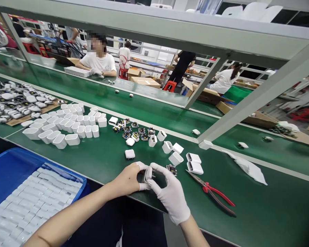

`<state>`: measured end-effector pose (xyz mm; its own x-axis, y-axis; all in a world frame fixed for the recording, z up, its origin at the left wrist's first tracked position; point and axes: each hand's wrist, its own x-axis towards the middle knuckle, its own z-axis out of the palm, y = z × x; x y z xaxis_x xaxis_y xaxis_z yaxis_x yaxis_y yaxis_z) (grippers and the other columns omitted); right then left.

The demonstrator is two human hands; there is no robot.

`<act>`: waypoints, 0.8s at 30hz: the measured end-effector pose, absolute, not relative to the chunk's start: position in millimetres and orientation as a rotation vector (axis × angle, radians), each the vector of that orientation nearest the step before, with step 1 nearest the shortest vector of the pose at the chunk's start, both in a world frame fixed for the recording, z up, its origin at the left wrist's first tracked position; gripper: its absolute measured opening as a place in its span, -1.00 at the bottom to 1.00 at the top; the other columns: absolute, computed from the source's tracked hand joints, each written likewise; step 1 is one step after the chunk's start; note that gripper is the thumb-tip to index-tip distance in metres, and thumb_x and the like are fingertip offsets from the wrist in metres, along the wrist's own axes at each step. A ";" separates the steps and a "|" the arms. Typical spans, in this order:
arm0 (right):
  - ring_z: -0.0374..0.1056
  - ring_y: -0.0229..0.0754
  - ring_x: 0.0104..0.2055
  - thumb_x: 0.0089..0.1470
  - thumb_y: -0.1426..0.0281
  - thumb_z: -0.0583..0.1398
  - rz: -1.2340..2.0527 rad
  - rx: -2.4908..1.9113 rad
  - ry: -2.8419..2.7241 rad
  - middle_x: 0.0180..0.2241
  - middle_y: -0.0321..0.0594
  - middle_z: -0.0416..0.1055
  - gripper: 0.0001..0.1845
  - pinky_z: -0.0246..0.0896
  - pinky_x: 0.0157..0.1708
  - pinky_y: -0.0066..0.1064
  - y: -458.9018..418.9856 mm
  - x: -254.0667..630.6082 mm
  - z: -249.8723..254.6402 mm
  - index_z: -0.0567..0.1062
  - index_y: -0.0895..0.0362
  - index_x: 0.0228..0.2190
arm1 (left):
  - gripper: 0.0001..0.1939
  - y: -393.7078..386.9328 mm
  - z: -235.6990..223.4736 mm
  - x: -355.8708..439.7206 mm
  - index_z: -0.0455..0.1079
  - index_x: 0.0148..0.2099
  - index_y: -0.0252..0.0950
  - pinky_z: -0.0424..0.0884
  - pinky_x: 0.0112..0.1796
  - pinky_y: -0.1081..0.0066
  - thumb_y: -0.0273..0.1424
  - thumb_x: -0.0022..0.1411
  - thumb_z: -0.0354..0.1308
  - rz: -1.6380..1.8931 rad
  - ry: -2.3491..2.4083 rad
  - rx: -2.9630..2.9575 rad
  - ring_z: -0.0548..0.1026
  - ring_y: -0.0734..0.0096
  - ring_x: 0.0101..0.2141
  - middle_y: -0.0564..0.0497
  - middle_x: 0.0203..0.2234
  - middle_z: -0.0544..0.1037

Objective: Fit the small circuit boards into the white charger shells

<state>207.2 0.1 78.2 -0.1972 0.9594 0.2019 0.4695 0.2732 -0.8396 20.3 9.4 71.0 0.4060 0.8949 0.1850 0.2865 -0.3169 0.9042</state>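
My left hand [127, 178], with white covers on the thumb and a fingertip, is closed around the side of a small white plug adapter [148, 173]. From the other side my right hand [171, 195], in a white glove, pinches the same adapter with thumb and forefinger. Small metal prongs seem to stick out of it, partly hidden by the fingers. Just beyond my hands lie a white padded-looking block [130, 154] and a bare circuit board [172, 169]. Red-and-black long-nose pliers [212, 193] rest to the right, near two white housings [195, 167] lying on their sides.
Many white open housings [59, 140] stand at left, beside a pile of circuit assemblies [18, 101]. Several boards [135, 132] lie mid-bench. A blue bin [77, 175] of white pieces sits at lower left. A slanting metal post [257, 92] crosses the right; a co-worker [100, 63] sits opposite.
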 end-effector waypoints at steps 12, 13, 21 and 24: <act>0.45 -0.07 -0.05 0.02 0.39 0.27 0.574 -1.240 -1.937 -0.10 -0.18 0.51 -0.61 0.37 0.00 -0.20 -0.4 201.2 81.3 0.45 0.06 -0.06 | -0.70 9.8 70.6 19.6 0.44 -0.17 -0.26 0.36 -0.08 0.30 -0.47 0.00 0.35 0.868 1.084 1.822 0.45 0.24 -0.14 -0.02 -0.14 0.53; 0.45 -0.07 -0.05 0.03 0.38 0.27 0.579 -1.242 -1.937 -0.09 -0.17 0.51 -0.61 0.37 0.00 -0.20 -0.6 201.6 80.6 0.45 0.06 -0.06 | -0.72 9.6 70.6 19.6 0.44 -0.18 -0.26 0.36 -0.08 0.30 -0.45 0.01 0.35 0.873 1.077 1.826 0.46 0.24 -0.13 -0.02 -0.14 0.53; 0.41 0.05 0.00 0.06 0.35 0.24 0.439 -1.235 -2.059 -0.06 -0.11 0.50 -0.58 0.31 0.03 -0.04 -3.1 204.4 86.3 0.48 0.01 0.00 | -0.67 9.7 71.7 19.9 0.43 -0.13 -0.25 0.37 -0.11 0.31 -0.51 0.00 0.32 0.873 1.080 1.853 0.46 0.26 -0.17 0.00 -0.19 0.53; 0.34 0.07 0.10 0.06 0.32 0.24 0.565 -1.222 -2.080 0.02 -0.12 0.47 -0.58 0.23 0.12 0.00 -4.9 205.1 84.6 0.49 -0.02 0.00 | -0.67 9.8 72.8 20.0 0.44 -0.14 -0.26 0.38 -0.11 0.30 -0.51 -0.01 0.33 0.868 1.084 1.854 0.46 0.24 -0.16 -0.01 -0.18 0.53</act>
